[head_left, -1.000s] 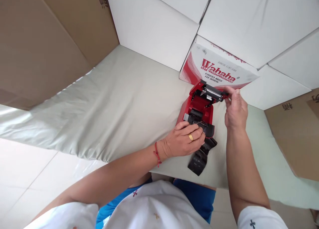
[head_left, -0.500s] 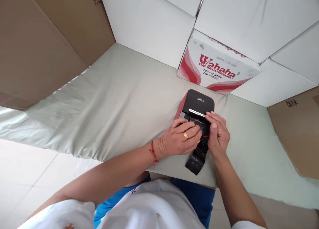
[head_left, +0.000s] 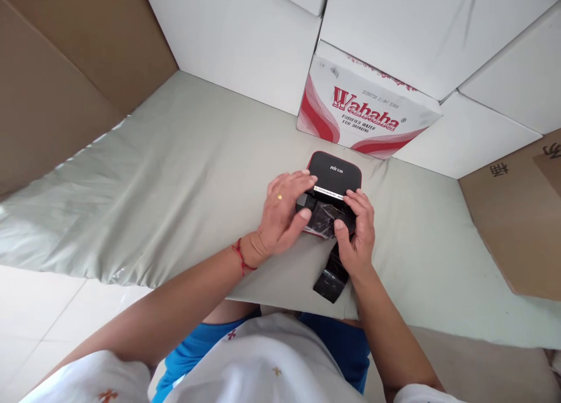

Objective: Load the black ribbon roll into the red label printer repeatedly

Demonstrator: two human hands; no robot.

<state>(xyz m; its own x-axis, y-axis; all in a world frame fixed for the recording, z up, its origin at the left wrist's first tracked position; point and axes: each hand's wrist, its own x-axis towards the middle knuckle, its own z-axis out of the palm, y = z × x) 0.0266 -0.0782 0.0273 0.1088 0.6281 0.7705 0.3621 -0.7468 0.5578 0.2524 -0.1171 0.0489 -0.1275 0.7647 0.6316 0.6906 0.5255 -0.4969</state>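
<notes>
A small black device with a red edge, like a label printer (head_left: 335, 168), sits on the cloth-covered surface. A white warning strip crosses its lid. A glossy black band (head_left: 332, 280) trails from its near side toward me. Crinkled dark film (head_left: 325, 217) shows in the gap below the lid. My left hand (head_left: 284, 210) curves round the left side, fingertips on the lid's edge and thumb low by the gap. On the right side, my right hand (head_left: 359, 230) grips with fingers near the warning strip and thumb at the near corner beside the film.
A Wahaha water carton (head_left: 368, 108) stands just behind the device, against stacked white boxes (head_left: 232, 35). Brown cardboard boxes rise at the left (head_left: 79, 64) and right (head_left: 512, 216). Wrinkled pale green cloth (head_left: 184, 175) covers the surface, whose near edge lies by my lap.
My left hand has lifted off the dark film and moved to the device's left side, uncovering the film. My right hand stays at the right side. The whole view has shifted slightly.
</notes>
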